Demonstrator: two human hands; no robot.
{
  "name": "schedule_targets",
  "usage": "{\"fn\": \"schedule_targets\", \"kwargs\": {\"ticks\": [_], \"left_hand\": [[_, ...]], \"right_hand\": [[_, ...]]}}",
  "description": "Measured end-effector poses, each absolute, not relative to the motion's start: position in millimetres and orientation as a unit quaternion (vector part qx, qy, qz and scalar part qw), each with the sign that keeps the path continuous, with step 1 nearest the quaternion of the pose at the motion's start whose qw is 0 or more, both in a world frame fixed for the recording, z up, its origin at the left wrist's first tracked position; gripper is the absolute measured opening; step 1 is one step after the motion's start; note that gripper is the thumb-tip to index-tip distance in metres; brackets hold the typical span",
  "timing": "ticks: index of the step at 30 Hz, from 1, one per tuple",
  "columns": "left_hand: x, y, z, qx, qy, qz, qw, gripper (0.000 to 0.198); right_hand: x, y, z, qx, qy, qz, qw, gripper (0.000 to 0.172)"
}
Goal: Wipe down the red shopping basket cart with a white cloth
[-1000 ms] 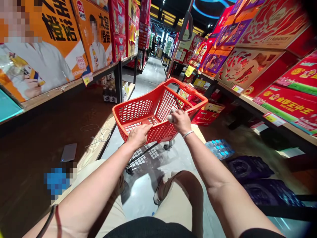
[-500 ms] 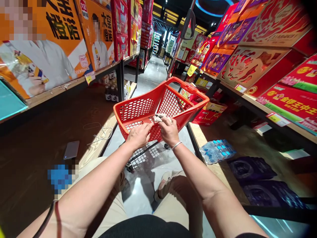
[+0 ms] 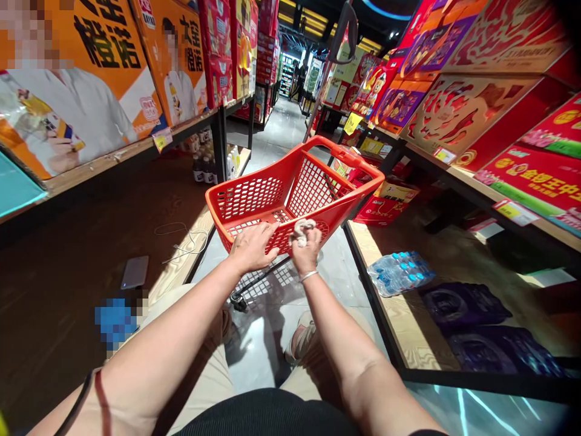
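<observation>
A red plastic shopping cart (image 3: 254,188) with lattice sides stands across the aisle in front of me. My left hand (image 3: 254,247) rests on its near rim, fingers stretched out and thumb apart. My right hand (image 3: 306,249) is closed on a crumpled whitish cloth (image 3: 303,232), held against the outer near side of the basket. That cloth partly covers a round mark on the cart's side. A thin bracelet circles the right wrist. The fingertips of this hand are partly hidden by the cloth.
Shelves with orange drink cartons (image 3: 104,91) line the left; red gift boxes (image 3: 540,181) fill the right. A bottled water pack (image 3: 399,272) lies on the low right platform. A pale flat device (image 3: 135,272) and a white cable (image 3: 186,239) lie on the left platform.
My right hand has moved down along the cart's outer side with the cloth, away from the left hand. The left hand has shifted slightly left on the rim, its thumb spread wider.
</observation>
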State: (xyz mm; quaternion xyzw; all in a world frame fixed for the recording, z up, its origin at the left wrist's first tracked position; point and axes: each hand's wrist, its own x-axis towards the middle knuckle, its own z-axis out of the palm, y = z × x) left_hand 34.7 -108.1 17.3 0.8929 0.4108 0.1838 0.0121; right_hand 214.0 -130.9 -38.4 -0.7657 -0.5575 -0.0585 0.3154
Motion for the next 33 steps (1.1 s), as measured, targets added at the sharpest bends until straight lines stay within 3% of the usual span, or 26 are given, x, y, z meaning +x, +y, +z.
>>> {"fn": "schedule_targets", "kwargs": {"ticks": [4,7,11,15,19,23,28,33], "left_hand": [[25,-104,18,0.889,0.417,0.188,0.010,0.062],[14,-101,20,0.888,0.424,0.175,0.004,0.063],[4,-99,21,0.888,0.426,0.173,0.006,0.064],[2,-98,27,0.883,0.436,0.170,0.033,0.062],[1,-96,33,0.881,0.439,0.167,0.062,0.058],[-4,-97,32,0.875,0.436,0.194,0.080,0.053],[-11,-100,26,0.875,0.428,0.214,0.072,0.054],[-10,-102,22,0.880,0.413,0.227,0.068,0.053]], "right_hand": [[189,-144,-56,-0.706,-0.642,-0.014,0.297,0.028],[209,-138,-51,-0.707,-0.603,0.006,0.370,0.021],[245,-119,-36,-0.749,-0.462,-0.032,0.473,0.041],[230,-118,-37,-0.742,-0.483,-0.053,0.462,0.065],[186,-132,-57,-0.682,-0.626,-0.041,0.375,0.045],[184,-137,-74,-0.567,-0.730,-0.058,0.377,0.030],[236,-134,-88,-0.536,-0.717,-0.076,0.439,0.023],[256,-134,-100,-0.649,-0.479,0.009,0.591,0.022]]}}
